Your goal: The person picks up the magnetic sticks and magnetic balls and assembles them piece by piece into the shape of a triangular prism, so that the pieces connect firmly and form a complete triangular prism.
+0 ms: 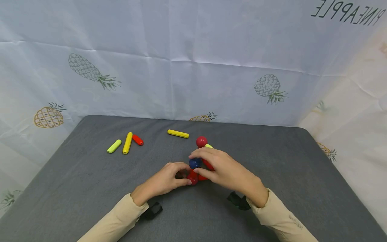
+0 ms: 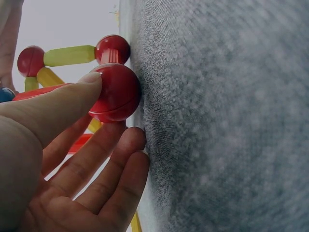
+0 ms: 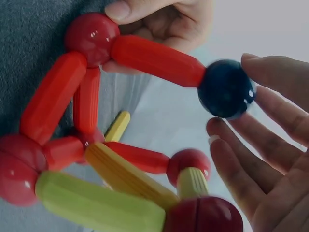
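A frame of plastic rods and balls, like a magnetic building toy, stands on the table between the hands. My left hand (image 1: 165, 178) pinches a red ball (image 2: 118, 92) at its near corner, low by the tabletop. From that ball a red rod (image 3: 157, 60) rises to a blue ball (image 3: 224, 89). My right hand (image 1: 225, 169) holds the blue ball between thumb and fingertips. Other red balls join red rods, a lime rod (image 3: 101, 200) and a yellow rod (image 3: 130, 174). In the head view my right hand hides much of the frame.
Beyond the hands on the grey table (image 1: 90, 188) lie a yellow rod (image 1: 178, 134) and, further left, a lime rod (image 1: 114, 146), another yellow rod (image 1: 127, 143) and a short red rod (image 1: 137, 140). A pineapple-print cloth (image 1: 181, 84) hangs behind the table.
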